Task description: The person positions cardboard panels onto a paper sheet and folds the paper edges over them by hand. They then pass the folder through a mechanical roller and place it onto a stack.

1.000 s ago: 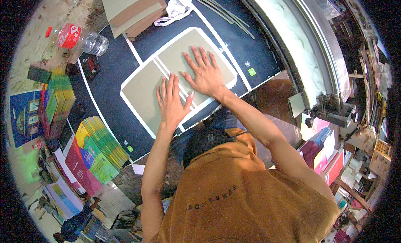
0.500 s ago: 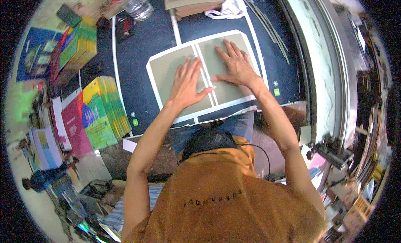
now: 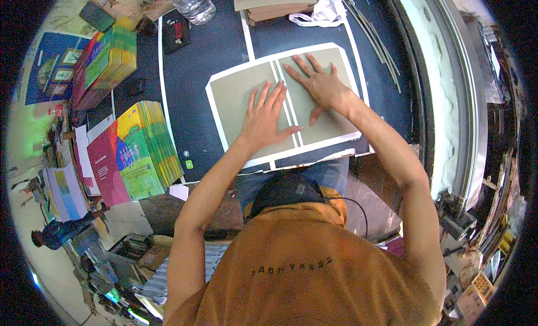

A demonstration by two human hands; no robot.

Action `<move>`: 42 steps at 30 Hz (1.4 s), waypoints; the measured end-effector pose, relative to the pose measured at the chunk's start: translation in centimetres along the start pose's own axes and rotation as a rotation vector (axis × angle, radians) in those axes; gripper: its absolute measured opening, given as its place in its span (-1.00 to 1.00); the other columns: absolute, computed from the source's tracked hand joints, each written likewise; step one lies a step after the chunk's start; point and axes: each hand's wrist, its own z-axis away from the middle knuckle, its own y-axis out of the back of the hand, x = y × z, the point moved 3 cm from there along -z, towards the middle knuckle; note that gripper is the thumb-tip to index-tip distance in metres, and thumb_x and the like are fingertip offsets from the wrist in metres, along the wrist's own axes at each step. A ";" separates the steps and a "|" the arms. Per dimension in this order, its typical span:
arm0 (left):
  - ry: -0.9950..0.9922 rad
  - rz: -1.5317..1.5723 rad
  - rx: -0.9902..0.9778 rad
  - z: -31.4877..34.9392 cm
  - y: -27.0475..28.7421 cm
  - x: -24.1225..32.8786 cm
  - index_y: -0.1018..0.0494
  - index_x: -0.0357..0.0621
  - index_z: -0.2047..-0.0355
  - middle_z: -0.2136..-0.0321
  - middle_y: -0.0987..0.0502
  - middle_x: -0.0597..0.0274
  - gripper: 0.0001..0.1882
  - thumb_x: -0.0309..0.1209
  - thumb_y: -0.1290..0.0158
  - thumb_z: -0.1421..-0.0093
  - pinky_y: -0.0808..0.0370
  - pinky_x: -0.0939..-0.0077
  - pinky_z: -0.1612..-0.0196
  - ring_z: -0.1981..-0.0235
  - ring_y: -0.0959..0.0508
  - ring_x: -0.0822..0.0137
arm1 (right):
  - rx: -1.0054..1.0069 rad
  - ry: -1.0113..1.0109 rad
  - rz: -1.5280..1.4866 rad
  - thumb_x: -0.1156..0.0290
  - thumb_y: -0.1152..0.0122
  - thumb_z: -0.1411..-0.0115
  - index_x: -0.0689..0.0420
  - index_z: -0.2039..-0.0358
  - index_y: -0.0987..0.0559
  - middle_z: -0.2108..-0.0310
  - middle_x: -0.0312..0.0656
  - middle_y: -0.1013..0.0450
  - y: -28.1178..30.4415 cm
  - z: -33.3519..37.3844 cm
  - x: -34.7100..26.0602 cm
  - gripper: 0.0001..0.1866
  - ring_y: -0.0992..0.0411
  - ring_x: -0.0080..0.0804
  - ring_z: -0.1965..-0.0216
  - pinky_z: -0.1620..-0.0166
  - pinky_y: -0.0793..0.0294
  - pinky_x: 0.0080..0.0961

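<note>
On the dark table lies a white sheet (image 3: 215, 110) with cut corners, and two flat grey-beige boards rest on it side by side with a narrow white strip between them. My left hand (image 3: 264, 116) is flat on the left board (image 3: 231, 93), fingers spread, its thumb reaching across the strip. My right hand (image 3: 324, 90) presses on the right board (image 3: 322, 131) with fingers fanned out and the thumb pointing back toward me. Neither hand grips anything. The palms hide parts of both boards.
Stacks of colourful books (image 3: 134, 152) stand at the left. Toward the back are a clear plastic bottle (image 3: 196, 7), a brown board pile (image 3: 283, 3) and a white cloth (image 3: 325, 13). Thin strips (image 3: 376, 43) lie at the right, beside a pale metal-edged ledge (image 3: 437, 68).
My right hand has shifted left across its board, and its thumb has swung back toward me. My left hand stays nearly in place on its board. The whole view has shifted slightly.
</note>
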 end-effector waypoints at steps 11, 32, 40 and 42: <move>0.022 0.086 0.050 -1.2 0.6 -2.1 -0.12 -0.34 -0.38 -0.42 -0.09 -0.06 0.18 0.40 -0.10 -0.06 0.03 -0.24 -0.39 -0.45 -0.02 -0.11 | -0.014 -0.016 0.009 0.03 -0.76 0.70 -0.26 -0.52 0.19 -0.56 -0.24 0.33 0.3 -0.2 -0.2 0.74 0.27 0.09 -0.52 -0.26 -0.16 0.60; -0.018 0.070 -0.047 -0.1 0.3 0.4 0.02 -0.38 -0.42 -0.46 0.05 -0.17 0.20 0.34 -0.10 -0.10 0.25 -0.27 -0.44 -0.49 0.11 -0.18 | 0.015 -0.015 -0.014 0.03 -0.77 0.65 -0.38 -0.51 0.14 -0.56 -0.34 0.34 -0.6 0.4 0.3 0.68 0.29 -0.02 -0.54 -0.32 -0.02 0.57; -0.054 -0.063 -0.057 1.3 -0.1 1.5 0.03 -0.47 -0.41 -0.47 0.07 -0.17 0.21 0.33 -0.09 -0.11 0.28 -0.28 -0.44 -0.49 0.12 -0.19 | -0.036 -0.158 -0.055 -0.09 -0.74 0.68 -0.41 -0.51 0.14 -0.56 -0.30 0.36 -2.1 4.2 -1.6 0.69 0.27 0.01 -0.54 -0.28 -0.09 0.56; -0.056 -0.076 -0.076 1.2 -0.4 2.0 0.03 -0.47 -0.41 -0.47 0.08 -0.16 0.20 0.32 -0.09 -0.12 0.29 -0.29 -0.43 -0.49 0.13 -0.19 | 0.003 -0.172 -0.088 -0.08 -0.74 0.71 -0.43 -0.51 0.14 -0.56 -0.31 0.35 -3.1 4.4 -1.4 0.70 0.27 0.01 -0.54 -0.27 -0.09 0.57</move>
